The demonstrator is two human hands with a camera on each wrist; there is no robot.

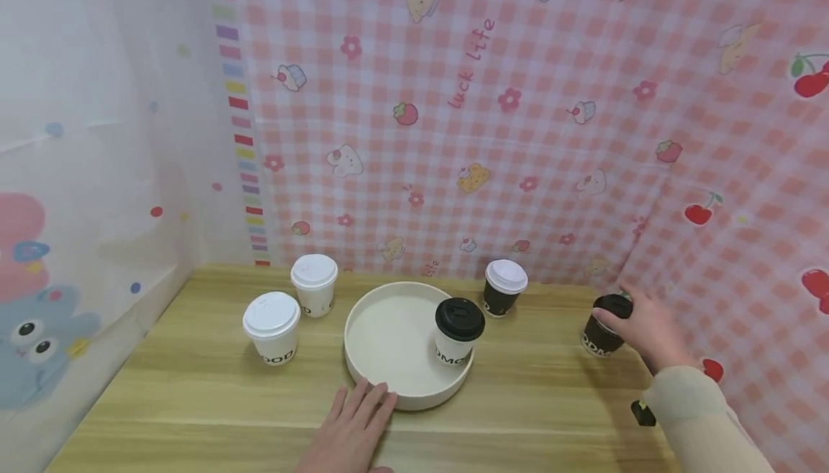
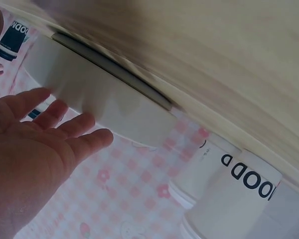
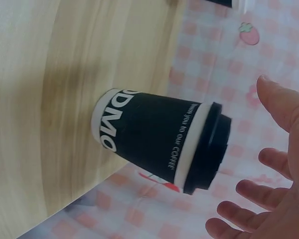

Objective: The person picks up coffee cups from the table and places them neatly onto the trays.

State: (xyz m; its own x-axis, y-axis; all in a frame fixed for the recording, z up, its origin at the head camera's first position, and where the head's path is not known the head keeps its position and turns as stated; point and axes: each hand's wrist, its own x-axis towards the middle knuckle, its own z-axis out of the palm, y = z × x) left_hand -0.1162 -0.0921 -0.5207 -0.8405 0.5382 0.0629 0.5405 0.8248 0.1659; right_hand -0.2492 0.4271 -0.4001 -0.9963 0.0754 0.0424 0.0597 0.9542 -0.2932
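My left hand (image 1: 350, 430) reaches to the near rim of a round cream tray (image 1: 382, 336), its straight fingertips right at the edge. Inside the tray, at its right side, stands a white paper cup with a black lid (image 1: 458, 329). At the far right my right hand (image 1: 655, 330) is beside a black paper cup with a black lid (image 3: 154, 134), which is upright on the table. In the right wrist view the thumb and fingers (image 3: 263, 194) are spread around the lid side, with a gap between them and the cup.
Two white cups with white lids, a nearer one (image 1: 272, 329) and a farther one (image 1: 315, 286), stand left of the tray. A black cup with a white lid (image 1: 505, 287) is behind it to the right. A small black object (image 1: 643, 413) lies near the right table edge. Patterned cloth (image 1: 453, 134) hangs behind.
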